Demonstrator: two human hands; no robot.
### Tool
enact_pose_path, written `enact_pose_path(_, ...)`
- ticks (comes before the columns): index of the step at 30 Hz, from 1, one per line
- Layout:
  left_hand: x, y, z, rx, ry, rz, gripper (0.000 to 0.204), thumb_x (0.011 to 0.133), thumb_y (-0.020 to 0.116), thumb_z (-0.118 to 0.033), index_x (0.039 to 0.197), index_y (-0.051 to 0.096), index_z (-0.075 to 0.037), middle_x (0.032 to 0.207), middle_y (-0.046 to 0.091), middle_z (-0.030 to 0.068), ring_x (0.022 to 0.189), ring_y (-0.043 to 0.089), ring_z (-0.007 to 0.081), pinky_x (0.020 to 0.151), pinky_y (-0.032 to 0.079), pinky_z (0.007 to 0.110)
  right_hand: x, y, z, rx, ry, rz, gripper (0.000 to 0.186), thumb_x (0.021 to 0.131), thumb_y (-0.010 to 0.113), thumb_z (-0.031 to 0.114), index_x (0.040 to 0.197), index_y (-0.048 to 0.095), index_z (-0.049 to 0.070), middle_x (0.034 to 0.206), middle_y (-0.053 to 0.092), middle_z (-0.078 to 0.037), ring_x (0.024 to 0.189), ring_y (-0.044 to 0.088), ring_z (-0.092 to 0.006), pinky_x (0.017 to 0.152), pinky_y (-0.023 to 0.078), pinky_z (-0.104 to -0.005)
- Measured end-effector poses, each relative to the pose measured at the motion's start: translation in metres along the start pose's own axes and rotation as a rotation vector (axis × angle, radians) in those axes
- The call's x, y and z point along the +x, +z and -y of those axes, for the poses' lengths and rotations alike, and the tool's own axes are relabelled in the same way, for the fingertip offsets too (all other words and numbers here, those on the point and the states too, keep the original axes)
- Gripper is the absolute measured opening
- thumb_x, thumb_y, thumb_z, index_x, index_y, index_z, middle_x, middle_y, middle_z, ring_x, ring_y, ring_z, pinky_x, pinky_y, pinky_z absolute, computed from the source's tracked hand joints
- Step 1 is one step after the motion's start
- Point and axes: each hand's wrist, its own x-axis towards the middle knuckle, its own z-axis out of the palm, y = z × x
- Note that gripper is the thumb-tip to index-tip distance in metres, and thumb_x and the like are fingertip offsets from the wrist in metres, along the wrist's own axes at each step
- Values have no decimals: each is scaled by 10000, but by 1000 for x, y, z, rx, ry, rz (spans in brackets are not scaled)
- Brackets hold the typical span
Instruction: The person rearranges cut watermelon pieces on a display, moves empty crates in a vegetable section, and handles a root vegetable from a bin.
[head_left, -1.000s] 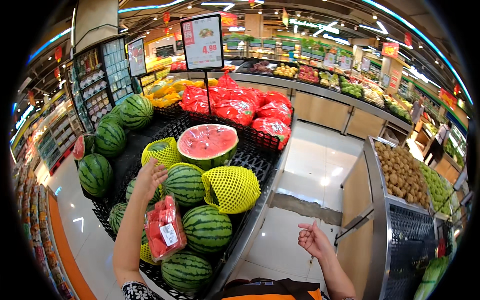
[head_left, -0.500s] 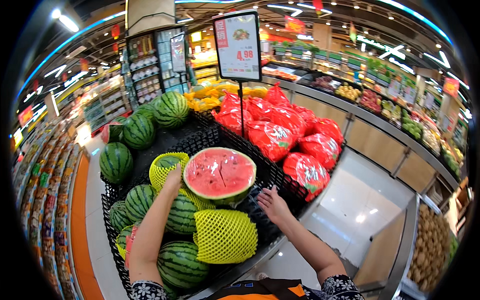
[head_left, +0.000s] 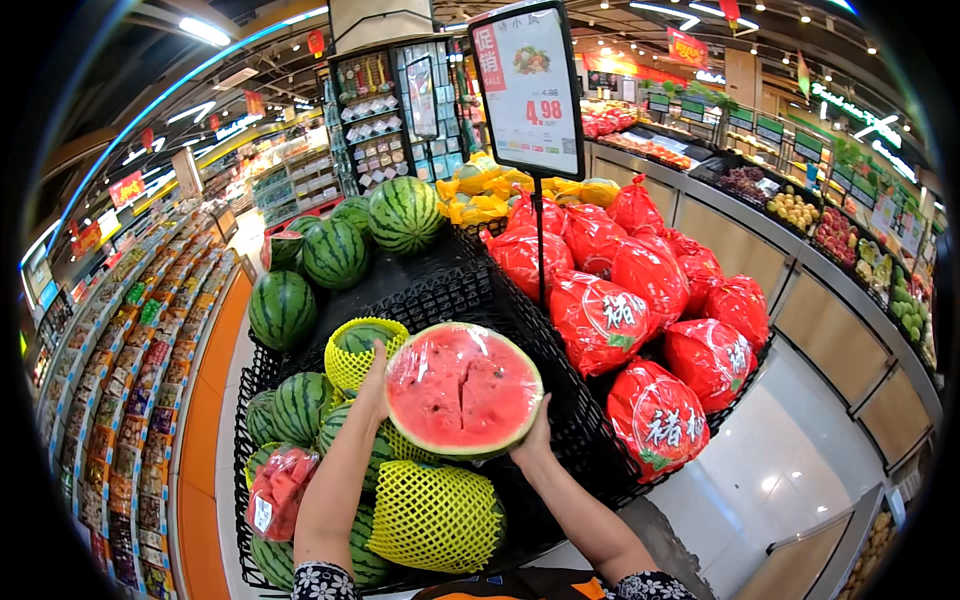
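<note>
Both hands (head_left: 376,385) raised, fingers cupped.

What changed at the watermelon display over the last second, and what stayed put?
Both hands closed in on the wrapped half watermelon: the left hand moved up from the whole melons to its left edge, and the right hand, a second ago off over the floor, now cups its lower right edge. The netted melons, the red bagged fruit and the price sign kept their places.
</note>
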Motion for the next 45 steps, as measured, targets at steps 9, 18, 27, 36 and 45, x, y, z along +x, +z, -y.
enact_pose_path(9,-49,34,3,-15,212,-60,621,843,317,-533,1165,430,-14,1186,466,110,1073,461,220,918,371,361,-16,29,37,-27,-3,186,679,842,205,575,1264,318,54,1289,352,-128,1177,337,-283,985,269,-424)
enact_pose_path(18,-220,94,-11,89,768,-251,723,815,330,-575,1241,269,6,1222,401,116,1118,402,217,948,326,362,-98,86,41,55,-16,334,611,849,298,541,1223,358,61,1229,389,-114,1106,385,-266,957,299,-421)
enact_pose_path(27,-432,32,-7,115,973,-373,897,730,308,-686,1266,179,22,1283,299,137,1180,332,238,966,308,388,-231,124,-101,111,76,604,664,833,276,580,1232,358,56,1234,397,-132,1098,409,-280,926,337,-430)
enact_pose_path(36,-637,-45,14,435,1174,-931,1040,641,312,-760,1272,135,48,1281,289,169,1186,320,262,977,290,400,-313,159,-320,55,382,697,706,814,274,605,1243,338,48,1260,369,-127,1127,379,-273,955,309,-404)
enact_pose_path(45,-707,-112,18,446,1423,-1206,1046,632,400,-748,1260,159,52,1249,320,189,1144,363,284,954,309,427,-360,230,-456,-18,664,953,783,780,298,644,1266,291,30,1282,340,-130,1163,344,-258,975,281,-388)
